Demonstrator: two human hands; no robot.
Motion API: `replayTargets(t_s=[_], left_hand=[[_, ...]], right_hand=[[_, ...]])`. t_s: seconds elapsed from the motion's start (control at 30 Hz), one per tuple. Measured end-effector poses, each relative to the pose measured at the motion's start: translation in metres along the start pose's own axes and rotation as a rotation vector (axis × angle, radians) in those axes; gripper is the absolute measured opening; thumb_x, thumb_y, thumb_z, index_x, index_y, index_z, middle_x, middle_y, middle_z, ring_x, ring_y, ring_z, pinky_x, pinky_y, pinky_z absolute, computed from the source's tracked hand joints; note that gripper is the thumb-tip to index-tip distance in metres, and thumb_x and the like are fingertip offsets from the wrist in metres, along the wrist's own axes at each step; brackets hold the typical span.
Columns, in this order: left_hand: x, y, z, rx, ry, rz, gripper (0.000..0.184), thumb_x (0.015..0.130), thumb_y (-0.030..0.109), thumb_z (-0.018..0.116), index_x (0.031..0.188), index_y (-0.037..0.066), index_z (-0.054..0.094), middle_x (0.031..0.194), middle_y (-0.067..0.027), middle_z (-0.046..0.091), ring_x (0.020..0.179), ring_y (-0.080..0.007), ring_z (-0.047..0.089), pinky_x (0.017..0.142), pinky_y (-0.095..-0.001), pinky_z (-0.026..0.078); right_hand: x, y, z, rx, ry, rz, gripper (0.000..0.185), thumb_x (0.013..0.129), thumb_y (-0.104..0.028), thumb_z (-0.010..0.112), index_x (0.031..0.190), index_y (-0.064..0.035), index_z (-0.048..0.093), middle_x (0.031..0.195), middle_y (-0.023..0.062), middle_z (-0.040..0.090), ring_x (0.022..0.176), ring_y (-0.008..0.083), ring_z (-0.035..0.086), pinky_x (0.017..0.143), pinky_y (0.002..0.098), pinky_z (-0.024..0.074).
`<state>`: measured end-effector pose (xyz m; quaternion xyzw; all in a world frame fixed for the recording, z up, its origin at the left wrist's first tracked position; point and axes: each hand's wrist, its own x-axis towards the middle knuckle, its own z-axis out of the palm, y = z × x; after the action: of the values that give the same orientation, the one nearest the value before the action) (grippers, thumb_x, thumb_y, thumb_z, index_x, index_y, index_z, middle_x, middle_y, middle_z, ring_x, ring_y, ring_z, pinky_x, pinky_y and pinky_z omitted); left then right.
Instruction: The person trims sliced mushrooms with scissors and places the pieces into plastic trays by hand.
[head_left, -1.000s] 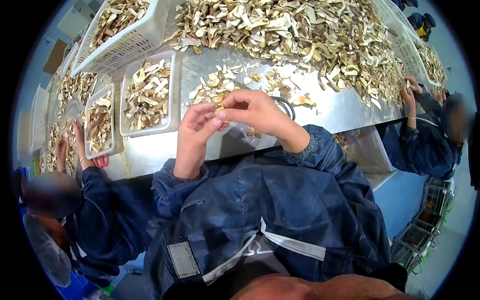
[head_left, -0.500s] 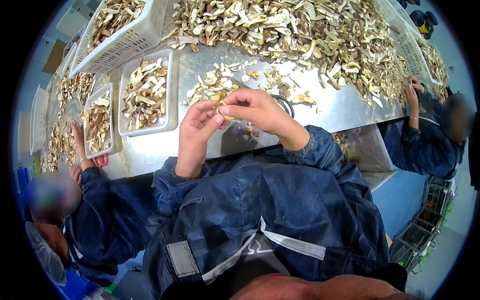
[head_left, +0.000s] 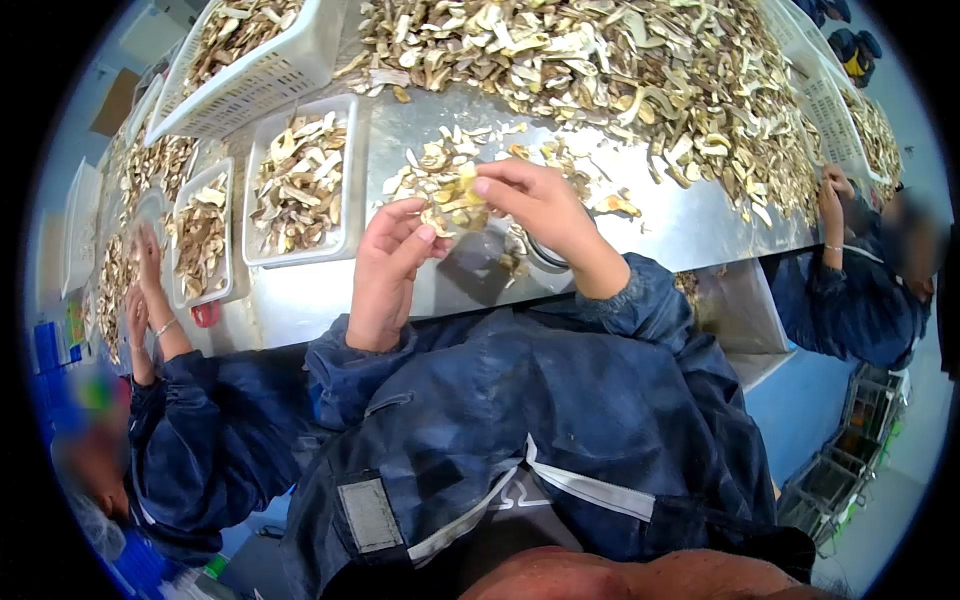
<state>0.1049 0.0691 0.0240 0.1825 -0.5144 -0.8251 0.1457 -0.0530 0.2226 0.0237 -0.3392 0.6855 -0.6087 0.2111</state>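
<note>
My left hand (head_left: 388, 262) is raised over the near edge of the metal table, its thumb and fingers pinching a pale mushroom slice (head_left: 436, 220). Just to the right, my right hand (head_left: 545, 208) pinches a small yellowish mushroom piece (head_left: 468, 182), blurred by motion. The two pieces are close together; whether they touch I cannot tell. Beyond my fingers lies a small loose pile of mushroom slices (head_left: 445, 152). Under my right wrist, a dark round rim (head_left: 545, 258) is mostly hidden.
A large heap of dried mushroom slices (head_left: 600, 70) covers the far side of the metal table (head_left: 310, 300). Clear tubs (head_left: 352, 180) of slices and a white basket (head_left: 250, 100) stand left. Co-workers' hands (head_left: 150, 280) are at the left, others (head_left: 832, 205) at the right.
My hands have drawn apart: the right has moved slightly up and right with a yellowish piece, while the left keeps a slice. The left co-worker's hands have lifted from beside the tub.
</note>
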Motion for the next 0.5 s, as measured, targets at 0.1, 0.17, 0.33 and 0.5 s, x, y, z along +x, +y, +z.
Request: replayTargets(t_s=[0.1, 0.17, 0.33, 0.5], left_hand=[[0.005, 0.015, -0.022, 0.099, 0.156, 0.15, 0.032, 0.096, 0.003, 0.061, 0.127, 0.0, 0.055, 0.091, -0.0052, 0.065, 0.08, -0.013, 0.063, 0.078, -0.0264, 0.052], [0.012, 0.037, -0.043, 0.243, 0.329, 0.258, 0.032, 0.096, 0.003, 0.061, 0.127, -0.001, 0.055, 0.091, -0.0047, 0.065, 0.08, -0.0115, 0.063, 0.072, -0.0224, 0.049], [0.041, 0.056, -0.135, 0.481, 0.496, 0.369, 0.048, 0.094, 0.009, 0.066, 0.138, -0.004, 0.053, 0.1, -0.0077, 0.068, 0.082, -0.0092, 0.061, 0.071, -0.0224, 0.048], [0.008, 0.049, -0.175, 0.463, 0.714, 0.42, 0.035, 0.094, 0.009, 0.064, 0.127, -0.002, 0.058, 0.102, -0.0076, 0.064, 0.084, -0.012, 0.061, 0.074, -0.0247, 0.051]], right_hand=[[0.0, 0.004, -0.008, -0.489, 0.169, -0.213, 0.021, 0.09, -0.021, 0.071, 0.099, -0.0021, 0.072, 0.079, 0.0124, 0.066, 0.07, 0.027, 0.063, 0.066, 0.0366, 0.0495], [-0.003, 0.013, -0.015, -0.492, 0.189, -0.198, 0.019, 0.089, -0.02, 0.071, 0.094, -0.0018, 0.073, 0.078, 0.0114, 0.066, 0.069, 0.0269, 0.063, 0.065, 0.0358, 0.0495], [-0.022, 0.024, -0.013, -0.356, 0.115, -0.047, 0.016, 0.089, -0.017, 0.071, 0.091, -0.0019, 0.073, 0.079, 0.0102, 0.067, 0.066, 0.0222, 0.062, 0.061, 0.0322, 0.0481], [-0.052, 0.037, -0.027, -0.243, 0.148, 0.029, 0.015, 0.091, -0.014, 0.071, 0.094, 0.0, 0.072, 0.08, 0.008, 0.067, 0.067, 0.0144, 0.061, 0.063, 0.0282, 0.0482]])
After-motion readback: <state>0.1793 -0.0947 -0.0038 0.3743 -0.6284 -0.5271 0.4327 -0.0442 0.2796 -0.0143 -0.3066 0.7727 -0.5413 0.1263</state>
